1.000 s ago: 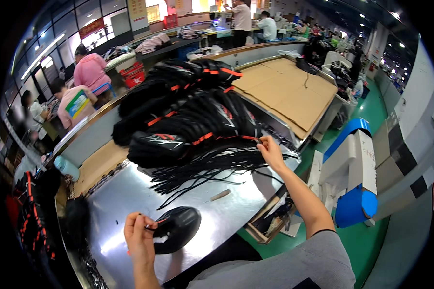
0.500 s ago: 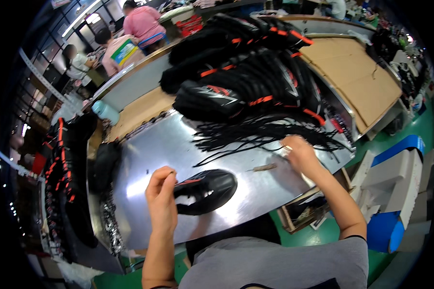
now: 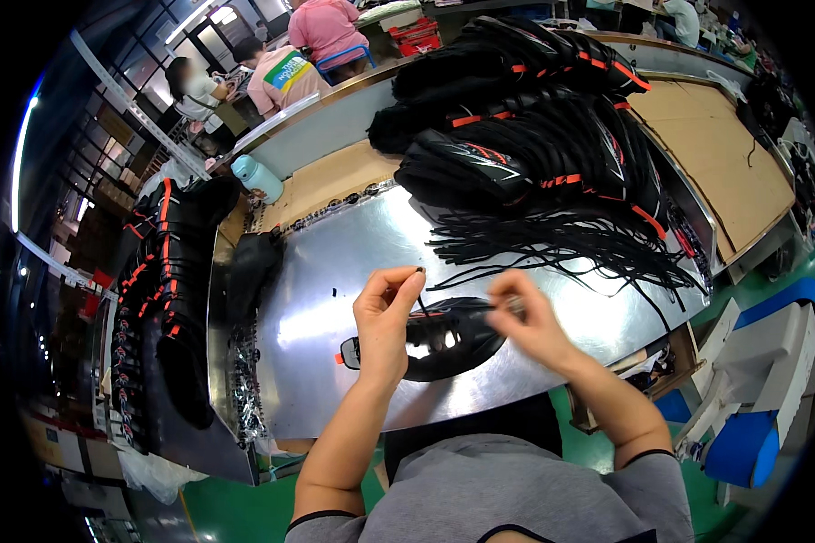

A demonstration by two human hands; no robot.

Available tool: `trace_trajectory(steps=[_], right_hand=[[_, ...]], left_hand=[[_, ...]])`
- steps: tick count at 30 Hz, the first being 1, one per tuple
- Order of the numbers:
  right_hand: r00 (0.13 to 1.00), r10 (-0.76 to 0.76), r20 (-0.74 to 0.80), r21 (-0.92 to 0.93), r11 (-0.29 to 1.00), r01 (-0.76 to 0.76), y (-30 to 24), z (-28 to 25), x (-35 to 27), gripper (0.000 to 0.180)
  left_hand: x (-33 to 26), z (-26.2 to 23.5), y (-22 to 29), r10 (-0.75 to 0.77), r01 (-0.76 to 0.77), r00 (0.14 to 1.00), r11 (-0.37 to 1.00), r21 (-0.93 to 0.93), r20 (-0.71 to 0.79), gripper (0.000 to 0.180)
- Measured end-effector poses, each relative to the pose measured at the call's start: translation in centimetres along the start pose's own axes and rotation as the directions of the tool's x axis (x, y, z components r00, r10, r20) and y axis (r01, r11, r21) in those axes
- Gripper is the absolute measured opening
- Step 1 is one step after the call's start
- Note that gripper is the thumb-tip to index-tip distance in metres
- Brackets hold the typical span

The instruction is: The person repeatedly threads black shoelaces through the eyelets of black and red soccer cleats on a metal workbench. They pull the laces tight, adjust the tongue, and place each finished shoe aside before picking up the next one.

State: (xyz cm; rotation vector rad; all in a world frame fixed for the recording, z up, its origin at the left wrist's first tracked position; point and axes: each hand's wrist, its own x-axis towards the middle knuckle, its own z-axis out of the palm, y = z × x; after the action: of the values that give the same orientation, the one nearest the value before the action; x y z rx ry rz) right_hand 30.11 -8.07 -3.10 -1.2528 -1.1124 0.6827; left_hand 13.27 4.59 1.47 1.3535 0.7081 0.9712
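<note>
A black shoe upper (image 3: 466, 339) with red trim lies on the metal tabletop, its toe to the right. My left hand (image 3: 385, 317) is closed in a pinch above its left part. A black shoelace (image 3: 425, 291) runs from between the fingertips down toward the shoe. My right hand (image 3: 532, 326) is beside the toe with its fingers curled; it is blurred by motion, and I cannot make out what it holds. Behind it lies a loose bunch of black laces (image 3: 552, 240).
Stacked black shoe uppers (image 3: 534, 163) fill the far side, and more (image 3: 167, 271) hang over the left edge. A light blue bottle (image 3: 258, 178) stands at the back left, cardboard (image 3: 715, 154) lies at the right. Several people sit or stand beyond the table.
My right hand has moved left from the loose laces to the shoe's toe. The wooden-handled tool seen on the table is no longer visible. My left hand now shows a lace at its fingertips.
</note>
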Motion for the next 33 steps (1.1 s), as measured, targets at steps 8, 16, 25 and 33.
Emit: trace_trajectory(steps=[8,16,25,33], right_hand=[[0.985,0.154,0.073,0.520,0.837,-0.170,1.2,5.0,3.9,0.010],[0.993,0.115,-0.024,0.005,0.993,-0.115,5.5,5.1,2.1,0.019],[0.961,0.063,0.269,-0.030,0.998,-0.057,6.6,6.4,5.4,0.013],[0.927,0.335,0.171,0.540,0.755,-0.372,6.8,7.9,2.8,0.014]], left_hand=[[-2.1,-2.7,-0.2,0.015,-0.025,0.999,0.950,0.312,0.036,0.007],[-5.4,-5.2,-2.4,0.169,-0.310,0.949,0.637,0.706,0.265,0.008],[-3.9,-7.9,-5.8,-0.366,0.191,0.910,0.789,0.584,0.197,0.039],[-0.2,-8.2,-5.9,-0.880,0.804,0.421,0.474,0.360,0.220,0.058]])
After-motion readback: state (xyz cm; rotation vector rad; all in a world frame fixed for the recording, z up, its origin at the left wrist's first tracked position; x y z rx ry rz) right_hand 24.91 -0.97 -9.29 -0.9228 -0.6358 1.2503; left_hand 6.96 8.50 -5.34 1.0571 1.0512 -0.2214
